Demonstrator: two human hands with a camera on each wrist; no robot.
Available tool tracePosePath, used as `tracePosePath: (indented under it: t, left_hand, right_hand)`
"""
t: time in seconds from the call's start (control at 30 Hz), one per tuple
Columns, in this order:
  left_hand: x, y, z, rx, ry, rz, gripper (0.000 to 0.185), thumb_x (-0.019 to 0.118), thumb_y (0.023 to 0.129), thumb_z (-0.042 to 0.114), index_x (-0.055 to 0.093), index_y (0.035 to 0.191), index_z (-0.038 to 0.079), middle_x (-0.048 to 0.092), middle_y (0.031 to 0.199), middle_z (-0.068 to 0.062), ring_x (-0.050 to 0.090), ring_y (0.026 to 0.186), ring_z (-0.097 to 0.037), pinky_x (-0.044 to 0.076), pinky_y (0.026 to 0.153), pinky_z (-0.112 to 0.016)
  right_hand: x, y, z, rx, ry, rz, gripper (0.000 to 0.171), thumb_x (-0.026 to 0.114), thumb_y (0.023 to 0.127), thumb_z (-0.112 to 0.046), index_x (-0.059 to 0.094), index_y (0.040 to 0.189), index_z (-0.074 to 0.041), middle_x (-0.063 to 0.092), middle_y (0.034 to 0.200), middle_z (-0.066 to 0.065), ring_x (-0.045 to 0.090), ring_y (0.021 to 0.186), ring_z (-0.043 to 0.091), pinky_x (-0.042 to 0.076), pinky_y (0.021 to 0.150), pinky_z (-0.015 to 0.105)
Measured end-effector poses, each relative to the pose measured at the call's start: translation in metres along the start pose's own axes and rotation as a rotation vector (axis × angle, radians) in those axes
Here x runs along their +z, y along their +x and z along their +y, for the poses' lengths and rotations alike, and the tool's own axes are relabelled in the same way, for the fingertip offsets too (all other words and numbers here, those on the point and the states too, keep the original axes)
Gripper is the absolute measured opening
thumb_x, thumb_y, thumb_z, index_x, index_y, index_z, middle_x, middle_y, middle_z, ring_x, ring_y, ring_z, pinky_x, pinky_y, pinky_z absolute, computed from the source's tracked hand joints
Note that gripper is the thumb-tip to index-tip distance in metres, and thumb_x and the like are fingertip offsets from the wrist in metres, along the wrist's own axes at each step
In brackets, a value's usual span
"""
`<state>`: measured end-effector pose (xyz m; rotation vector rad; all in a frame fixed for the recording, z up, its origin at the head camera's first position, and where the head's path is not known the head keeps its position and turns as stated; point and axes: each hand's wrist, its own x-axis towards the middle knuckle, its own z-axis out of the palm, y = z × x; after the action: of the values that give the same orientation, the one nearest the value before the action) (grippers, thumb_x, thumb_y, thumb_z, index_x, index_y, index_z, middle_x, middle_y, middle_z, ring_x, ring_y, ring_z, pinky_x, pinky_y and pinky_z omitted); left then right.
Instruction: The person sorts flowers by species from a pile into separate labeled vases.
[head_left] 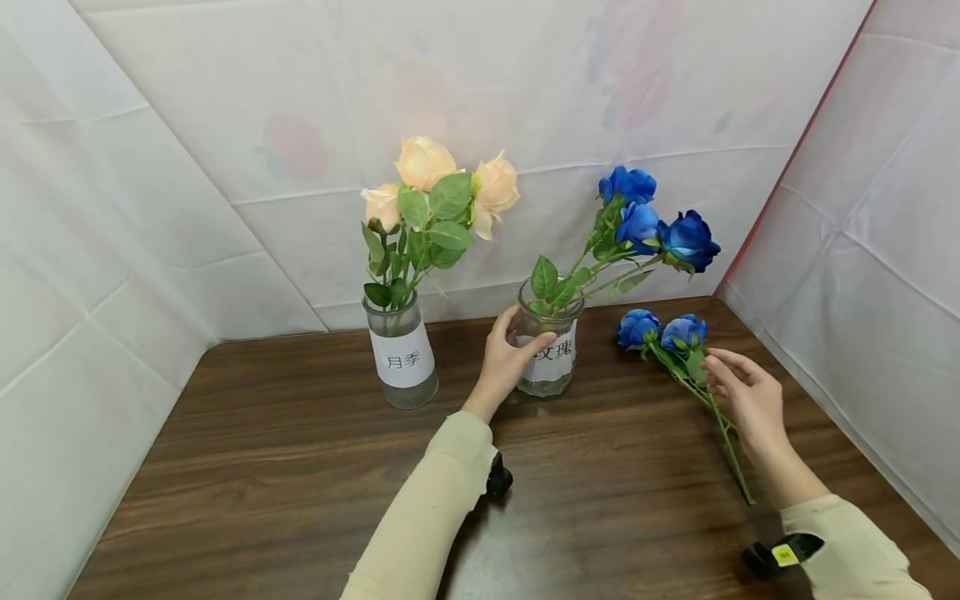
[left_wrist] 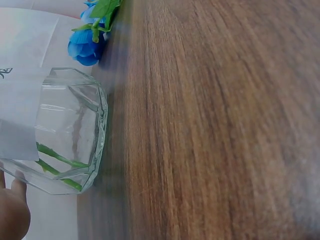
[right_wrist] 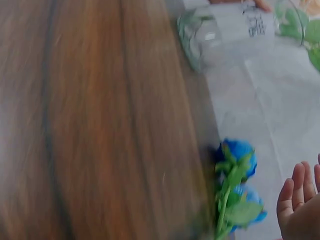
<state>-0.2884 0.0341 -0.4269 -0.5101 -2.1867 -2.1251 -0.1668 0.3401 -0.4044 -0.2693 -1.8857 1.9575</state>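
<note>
On the brown table (head_left: 300, 467), left of the labelled glass jar (head_left: 551, 367), stands another jar (head_left: 401, 354) with 3 peach roses (head_left: 431, 179). The left hand (head_left: 506, 358) curls its grip round the labelled glass jar, which holds 3 blue roses (head_left: 648, 221). Right of that jar, 2 blue roses on stems (head_left: 663, 331) lie on the table; the right hand (head_left: 746, 396), fingers relaxed and spread, touches them without clasping.

A staged recording booth: white sheeting (head_left: 187, 167) walls in a wooden table (head_left: 300, 467).
</note>
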Motion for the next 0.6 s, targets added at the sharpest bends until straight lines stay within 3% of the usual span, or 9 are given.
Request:
tracePosePath:
  t: [0.27,0.33,0.47,0.6]
  left_hand:
    - [-0.004,-0.014,0.035,0.001,0.011,-0.016,0.067,0.075,0.09,0.016,0.042,0.146,0.0,0.047,0.142,-0.016,0.044,0.132,-0.029,0.036,0.112,-0.039]
    - [-0.004,-0.015,0.037,0.0,0.012,-0.015,0.067,0.075,0.09,0.017,0.043,0.146,0.001,0.048,0.142,-0.015,0.044,0.132,-0.029,0.037,0.111,-0.038]
    - [-0.004,-0.016,0.039,0.001,0.007,-0.018,0.067,0.075,0.09,0.017,0.042,0.146,0.001,0.048,0.142,-0.016,0.044,0.132,-0.029,0.037,0.111,-0.038]
    - [-0.004,-0.015,0.038,0.014,-0.009,-0.029,0.068,0.075,0.09,0.017,0.041,0.146,-0.001,0.047,0.142,-0.018,0.044,0.132,-0.031,0.036,0.111,-0.041]
  right_hand:
    - [-0.039,0.01,0.014,0.048,-0.253,0.0,0.006,0.071,0.094,-0.027,0.071,0.099,-0.03,0.072,0.083,-0.018,0.067,0.071,0.0,0.052,0.061,0.014]
    - [-0.045,0.013,0.018,0.06,-0.33,-0.013,0.005,0.07,0.094,-0.03,0.069,0.099,-0.033,0.07,0.083,-0.022,0.066,0.071,-0.001,0.052,0.061,0.015]
    - [-0.054,0.019,0.027,0.084,-0.451,-0.069,0.025,0.068,0.096,-0.033,0.07,0.113,-0.015,0.065,0.083,-0.028,0.064,0.071,-0.002,0.054,0.062,0.017]
    - [-0.058,0.024,0.034,0.093,-0.587,-0.151,0.055,0.064,0.098,-0.034,0.056,0.131,0.009,0.063,0.086,-0.026,0.063,0.073,-0.005,0.055,0.063,0.021]
